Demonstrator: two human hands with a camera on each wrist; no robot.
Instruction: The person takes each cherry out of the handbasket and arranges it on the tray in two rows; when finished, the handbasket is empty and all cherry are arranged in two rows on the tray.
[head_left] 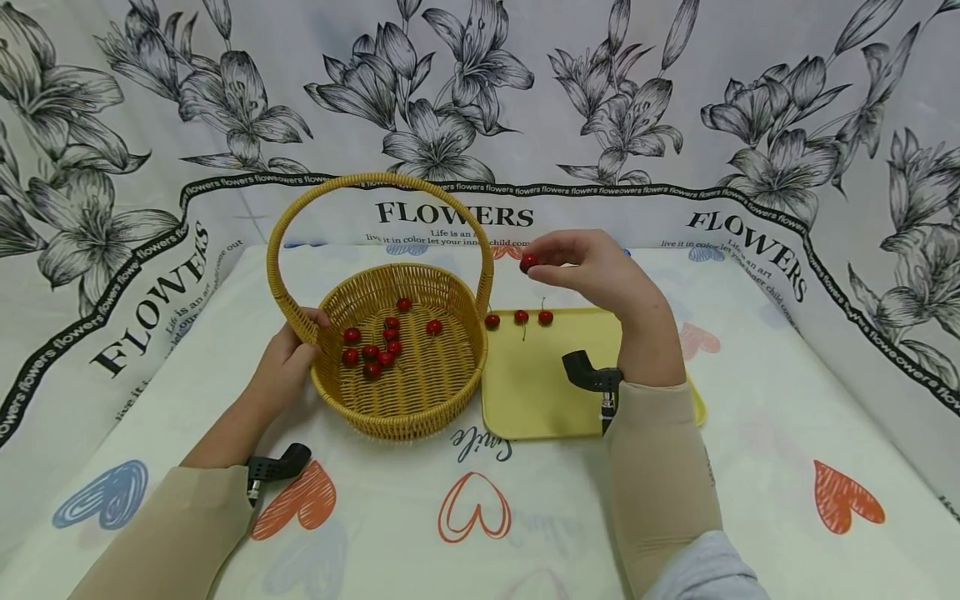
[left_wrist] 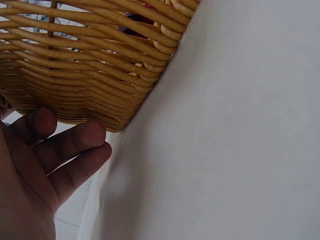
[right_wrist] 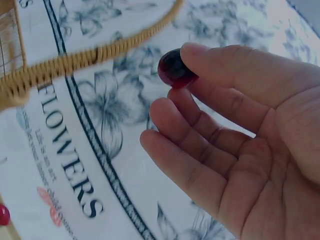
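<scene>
The person's right hand [head_left: 596, 271] pinches a small, round, glossy dark-red cherry [head_left: 528, 263] between the thumb and index finger; in the right wrist view the other fingers curve loosely, clear of the fruit. The held cherry is in the air, to the right of the tall arched handle [head_left: 378, 179] of a round, golden-yellow woven basket [head_left: 408, 423]. In the head view it appears just past the far edge of a rectangular, pale-yellow tray [head_left: 536, 379].

The left hand [head_left: 288, 354] grips the left rim of the basket beside the foot of the handle. Seen from the left wrist, three of its fingers are loosely bent by the outer woven wall.

Ten red cherries [head_left: 386, 358] lie inside the basket, most of them gathered toward its left half, with one apart to the right and one near the back wall. Three more red cherries [head_left: 521, 317] sit in a row along the tray's far edge, the leftmost just beside the basket rim. The basket stands upright to the left of the tray.

Both stand on a white cloth [head_left: 405, 492] printed with red and blue hearts. Beige sleeves [head_left: 660, 467] cover the forearms, and a black wrist-worn device [head_left: 281, 463] shows at each wrist.
</scene>
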